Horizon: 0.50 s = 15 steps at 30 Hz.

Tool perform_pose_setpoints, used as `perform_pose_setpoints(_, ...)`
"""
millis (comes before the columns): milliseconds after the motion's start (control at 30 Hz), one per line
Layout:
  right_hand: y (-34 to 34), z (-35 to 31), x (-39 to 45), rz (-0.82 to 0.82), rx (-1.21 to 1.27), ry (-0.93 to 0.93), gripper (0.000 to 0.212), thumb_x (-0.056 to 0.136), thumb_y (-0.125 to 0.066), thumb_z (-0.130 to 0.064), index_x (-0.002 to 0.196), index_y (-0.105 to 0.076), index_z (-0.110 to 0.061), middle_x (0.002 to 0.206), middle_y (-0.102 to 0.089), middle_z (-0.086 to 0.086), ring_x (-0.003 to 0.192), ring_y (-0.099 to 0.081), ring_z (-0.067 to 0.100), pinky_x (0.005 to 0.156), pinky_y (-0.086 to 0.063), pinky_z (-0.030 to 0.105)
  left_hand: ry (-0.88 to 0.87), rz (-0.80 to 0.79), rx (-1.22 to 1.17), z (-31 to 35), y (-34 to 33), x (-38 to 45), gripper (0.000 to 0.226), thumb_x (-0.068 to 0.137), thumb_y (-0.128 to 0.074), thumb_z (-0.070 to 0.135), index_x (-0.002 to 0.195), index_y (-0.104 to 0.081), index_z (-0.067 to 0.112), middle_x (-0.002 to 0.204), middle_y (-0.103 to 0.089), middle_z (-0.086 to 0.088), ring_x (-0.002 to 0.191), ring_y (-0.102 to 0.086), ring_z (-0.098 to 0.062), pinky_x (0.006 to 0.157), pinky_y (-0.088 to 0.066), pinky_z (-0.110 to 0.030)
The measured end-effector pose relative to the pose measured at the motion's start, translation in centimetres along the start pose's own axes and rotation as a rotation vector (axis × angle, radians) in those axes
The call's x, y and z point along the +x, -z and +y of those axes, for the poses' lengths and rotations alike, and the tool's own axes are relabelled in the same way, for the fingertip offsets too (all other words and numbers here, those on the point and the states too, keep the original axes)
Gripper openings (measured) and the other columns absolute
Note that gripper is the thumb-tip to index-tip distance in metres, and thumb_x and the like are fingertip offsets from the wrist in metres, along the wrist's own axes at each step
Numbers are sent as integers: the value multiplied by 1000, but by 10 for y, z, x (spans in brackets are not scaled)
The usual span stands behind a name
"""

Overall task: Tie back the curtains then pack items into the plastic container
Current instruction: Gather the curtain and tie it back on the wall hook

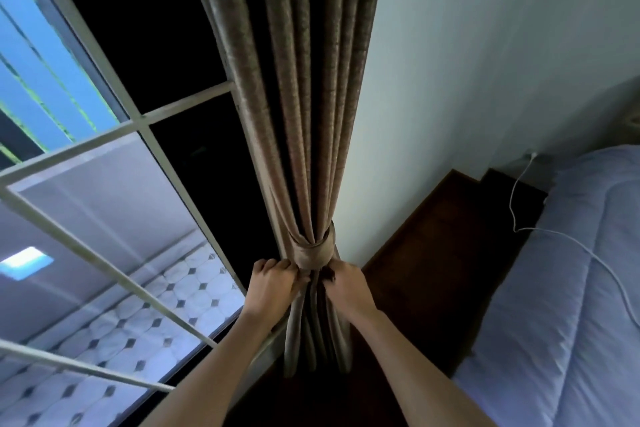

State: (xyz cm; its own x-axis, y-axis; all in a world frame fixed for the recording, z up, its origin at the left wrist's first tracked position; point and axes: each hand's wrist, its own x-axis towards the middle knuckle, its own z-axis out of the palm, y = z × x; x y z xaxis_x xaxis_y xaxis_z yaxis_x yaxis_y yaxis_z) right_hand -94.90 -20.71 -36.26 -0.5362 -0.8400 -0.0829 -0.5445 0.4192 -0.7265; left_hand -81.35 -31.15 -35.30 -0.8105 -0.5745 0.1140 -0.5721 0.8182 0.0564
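Both bare forearms reach up; left hand (pixel 273 282) and right hand (pixel 346 282) fingers curl gripping gathered taupe fabric curtain (pixel 304 107) just below its matching tie-back band (pixel 313 251), beside white-barred window (pixel 114 135).

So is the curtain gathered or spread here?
Gathered: the curtain is bunched into folds, a fabric band cinching it; both hands' fingers grip just below.
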Motion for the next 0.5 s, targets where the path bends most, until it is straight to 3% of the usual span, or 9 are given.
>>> perform_pose_setpoints(100,-3,4,10,-29,-24,2,18,85,-48,-13,92,-65,-11,90,-69,13,84,-63,34,64,-46,35,54,10,-110,-3,-6,1,43,88,-32,40,77,-68,20,75,-66,4,75,-65,-22,75,-48,-36)
perform_pose_setpoints(167,-2,1,16,-57,-38,9,19,85,-48,-17,94,-65,-14,92,-67,11,85,-63,33,68,-52,40,93,-29,-166,-12,-6,2,37,92,-39,42,87,-67,19,87,-66,2,89,-63,-23,82,-44,-35)
perform_pose_setpoints(233,1,-3,20,18,-36,-4,17,84,-51,-23,98,-60,-19,97,-62,6,90,-61,29,71,-53,41,98,-118,-170,-15,0,4,34,88,-54,50,100,-62,19,101,-64,2,100,-60,-23,86,-43,-35)
perform_pose_setpoints(300,1,-2,22,104,-17,-24,37,86,-55,-27,122,-49,-20,122,-53,4,111,-54,25,85,-51,41,143,-201,-189,-14,7,7,61,79,-62,58,122,-51,16,117,-59,-1,108,-59,-25,89,-45,-37)
perform_pose_setpoints(367,-1,-1,21,70,-16,-39,69,90,-53,-28,150,-20,-22,155,-26,4,136,-36,22,103,-44,41,183,-254,-217,-7,10,15,75,80,-63,56,137,-40,12,128,-57,-5,113,-59,-28,90,-48,-38)
perform_pose_setpoints(400,-2,-2,20,36,-20,-32,76,92,-51,-27,154,-7,-25,161,-14,1,139,-33,20,104,-44,42,168,-272,-194,-2,10,19,65,85,-60,51,134,-44,11,126,-59,-7,111,-60,-29,89,-48,-37)
perform_pose_setpoints(433,-4,-3,20,10,-20,-19,74,93,-48,-25,154,-7,-27,162,-15,0,136,-38,21,99,-47,41,138,-291,-147,4,9,23,49,91,-54,44,126,-51,11,122,-62,-8,108,-61,-29,87,-48,-36)
perform_pose_setpoints(500,-6,-2,21,21,-2,-18,54,95,-40,-21,148,-30,-27,150,-43,3,122,-54,26,87,-49,35,95,-309,-27,15,6,26,28,98,-44,26,116,-56,9,116,-65,-10,106,-62,-30,86,-45,-35)
